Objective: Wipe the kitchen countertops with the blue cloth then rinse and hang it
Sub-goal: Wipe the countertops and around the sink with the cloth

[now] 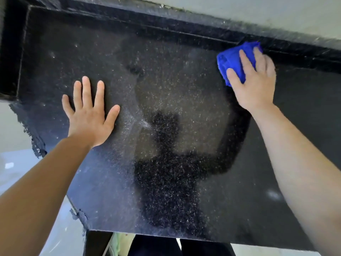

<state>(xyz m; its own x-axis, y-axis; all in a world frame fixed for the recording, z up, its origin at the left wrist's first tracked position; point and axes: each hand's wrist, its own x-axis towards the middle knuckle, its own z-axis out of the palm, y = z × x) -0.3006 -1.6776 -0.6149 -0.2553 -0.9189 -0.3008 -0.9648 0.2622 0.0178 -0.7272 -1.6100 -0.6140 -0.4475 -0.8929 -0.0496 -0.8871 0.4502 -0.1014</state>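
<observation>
Black speckled stone made up the bench, its top glossy enough to carry a dark shape like the person's head and raised arm, with paler hazy streaks across the middle. A raised black ledge ran along the far edge of the bench, and a pale wall rose behind that. The blue cloth lay bunched on the bench at its far right, pushed up against the foot of the ledge. The right hand lay on top of the cloth, palm down, its fingers stretched nearly straight and spread over the fabric, with the thumb on the cloth's near left part. They pressed rather than gripped, and the left part of the cloth stuck out from under them. The left hand rested flat on the bench's left half, well apart from the cloth, its fingers straight and fanned out, holding nothing. Both forearms were bare. Off the bench's left edge, which looked chipped and ragged, a pale glossy floor showed, and below the near edge dark trouser legs were just visible.
</observation>
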